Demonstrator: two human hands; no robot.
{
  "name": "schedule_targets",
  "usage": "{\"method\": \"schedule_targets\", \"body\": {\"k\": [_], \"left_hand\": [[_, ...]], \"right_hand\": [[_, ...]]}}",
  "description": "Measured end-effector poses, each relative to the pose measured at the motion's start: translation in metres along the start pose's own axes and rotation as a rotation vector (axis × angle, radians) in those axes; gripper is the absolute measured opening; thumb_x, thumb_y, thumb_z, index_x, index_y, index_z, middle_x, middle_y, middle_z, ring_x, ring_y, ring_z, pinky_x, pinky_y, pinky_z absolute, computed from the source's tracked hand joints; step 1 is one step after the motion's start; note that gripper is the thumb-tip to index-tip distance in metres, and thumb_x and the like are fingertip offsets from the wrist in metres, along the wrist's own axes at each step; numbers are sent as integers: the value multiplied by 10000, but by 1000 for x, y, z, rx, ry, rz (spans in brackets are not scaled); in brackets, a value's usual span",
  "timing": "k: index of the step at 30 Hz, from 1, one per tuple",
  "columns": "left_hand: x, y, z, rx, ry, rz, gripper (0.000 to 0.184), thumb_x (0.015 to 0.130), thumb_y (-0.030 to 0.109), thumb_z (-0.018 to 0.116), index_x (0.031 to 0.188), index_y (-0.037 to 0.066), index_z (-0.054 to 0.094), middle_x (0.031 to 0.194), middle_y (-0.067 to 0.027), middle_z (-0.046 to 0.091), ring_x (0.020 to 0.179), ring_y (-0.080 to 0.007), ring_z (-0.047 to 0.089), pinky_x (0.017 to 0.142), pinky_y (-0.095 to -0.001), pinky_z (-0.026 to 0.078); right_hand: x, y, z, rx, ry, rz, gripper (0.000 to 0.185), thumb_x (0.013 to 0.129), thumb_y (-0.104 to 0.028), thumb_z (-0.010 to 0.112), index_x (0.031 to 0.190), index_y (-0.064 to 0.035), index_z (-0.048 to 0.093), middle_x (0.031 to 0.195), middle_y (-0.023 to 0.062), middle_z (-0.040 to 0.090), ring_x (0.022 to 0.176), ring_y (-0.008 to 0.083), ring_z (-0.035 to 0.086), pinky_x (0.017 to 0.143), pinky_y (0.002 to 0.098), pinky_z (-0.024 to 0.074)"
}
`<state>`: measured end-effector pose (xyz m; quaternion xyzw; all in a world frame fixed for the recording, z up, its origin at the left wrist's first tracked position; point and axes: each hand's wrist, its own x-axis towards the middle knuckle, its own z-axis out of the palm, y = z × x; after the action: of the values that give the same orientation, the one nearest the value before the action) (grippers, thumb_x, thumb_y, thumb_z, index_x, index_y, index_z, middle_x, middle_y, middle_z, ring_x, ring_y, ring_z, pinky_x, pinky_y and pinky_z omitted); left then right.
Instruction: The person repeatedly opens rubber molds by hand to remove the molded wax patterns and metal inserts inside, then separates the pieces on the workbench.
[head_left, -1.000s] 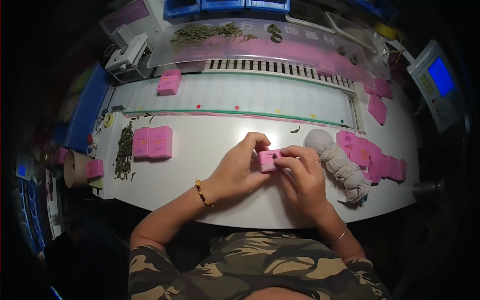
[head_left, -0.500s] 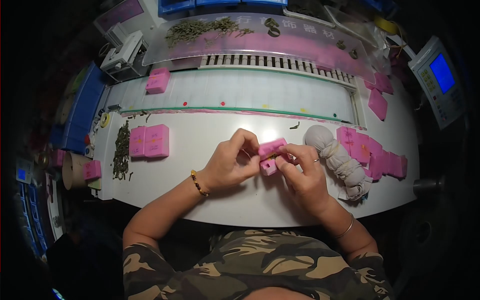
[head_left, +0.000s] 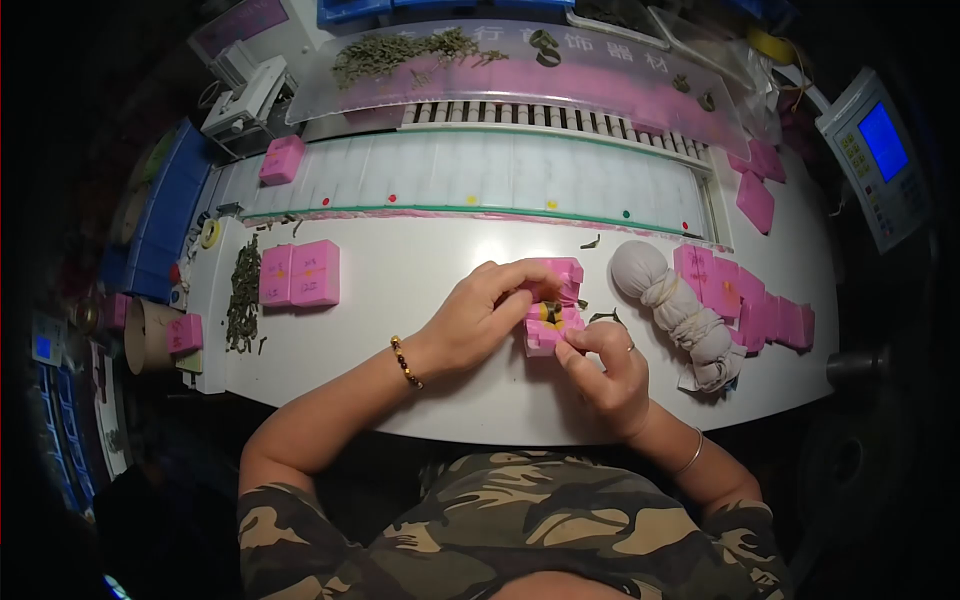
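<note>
A pink rubber mold (head_left: 543, 343) lies spread apart in front of me, with its two halves parted and dark and yellowish pieces showing between them. My left hand (head_left: 480, 308) grips its left and upper side, the fingers bent over the inside and hiding part of it. At the lower right edge, my right hand (head_left: 610, 375) pinches the pink rubber between thumb and forefinger. Small dark green pieces (head_left: 606, 316) lie just right of the mold. What the left fingertips touch inside cannot be made out.
Two pink blocks (head_left: 300, 274) stand on the left beside a heap of dark green pieces (head_left: 243, 300). To the right are a knotted white cloth bundle (head_left: 672, 308) and several pink blocks (head_left: 722, 290). A pale conveyor (head_left: 450, 172) runs behind, carrying one pink block (head_left: 282, 160).
The mold has opened wider, exposing its dark and yellow inside. My left hand has shifted right over it, my right hand slightly lower. The conveyor's marks and pink block have moved left.
</note>
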<state>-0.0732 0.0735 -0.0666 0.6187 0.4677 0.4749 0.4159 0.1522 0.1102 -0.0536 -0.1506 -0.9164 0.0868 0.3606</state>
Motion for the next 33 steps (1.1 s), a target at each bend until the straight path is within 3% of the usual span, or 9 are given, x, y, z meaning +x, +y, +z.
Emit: {"method": "schedule_targets", "body": {"k": [3,6,13,15,19,21,28,31,33], "left_hand": [[-2,25,-3,-18,-113,-134,488,937,125,663,1414,107,559,1328,-96,608,1057,-211,591,1025,-373,467],[-3,29,-6,327,-185,-32,864,777,409,852,1508,164,463,1386,-73,590,1139,-288,532,1053,-409,393],[-12,40,-4,544,-228,-82,989,727,535,852,1536,168,418,1346,-84,620,1127,-302,551,1016,-430,400],[-10,45,-2,563,-214,-93,1022,718,559,849,1550,173,398,1320,-80,635,1125,-305,566,1004,-435,405],[-13,44,1,637,-217,-113,1026,716,551,844,1554,167,394,1299,-88,647,1109,-320,585,987,-444,417],[-17,39,3,690,-193,-67,1033,709,540,840,1558,162,389,1288,-100,651,1097,-337,599,968,-455,428],[-18,38,1,693,-169,-10,1030,720,549,828,1561,154,383,1279,-115,656,1100,-342,602,956,-459,433],[-15,41,-1,689,-161,-39,1040,731,575,823,1569,156,370,1272,-121,652,1113,-337,599,964,-455,427],[-12,41,-1,671,-176,-65,1056,732,597,823,1576,166,357,1246,-122,650,1093,-327,594,972,-448,420]], "right_hand": [[-7,-4,-4,0,10,-27,304,703,-16,739,1007,-9,724,1009,110,647,856,261,663,678,332,581],[-22,-7,-8,54,-21,-52,297,718,-19,736,1015,-13,735,1062,118,663,907,267,680,734,339,598],[-20,0,-24,387,-72,191,478,747,-87,855,1178,-8,663,1005,121,686,876,269,694,691,356,577],[-1,-2,-27,281,-40,502,682,787,-229,866,1337,24,552,919,130,673,802,285,677,663,369,562],[26,-6,-15,105,-230,595,936,762,-399,867,1437,72,420,880,145,660,749,292,661,643,378,553],[36,-14,-2,-91,-241,461,1061,736,-508,847,1457,108,371,884,166,661,736,292,662,632,384,549],[41,2,-2,65,-233,541,740,811,-267,780,1421,18,472,756,119,672,654,261,670,600,365,544],[31,19,-19,567,-175,821,585,837,-176,764,1365,-27,561,768,77,661,621,197,633,590,327,529],[28,32,-28,482,-137,719,558,835,-152,771,1344,-24,581,874,85,659,701,183,628,630,315,528]]}}
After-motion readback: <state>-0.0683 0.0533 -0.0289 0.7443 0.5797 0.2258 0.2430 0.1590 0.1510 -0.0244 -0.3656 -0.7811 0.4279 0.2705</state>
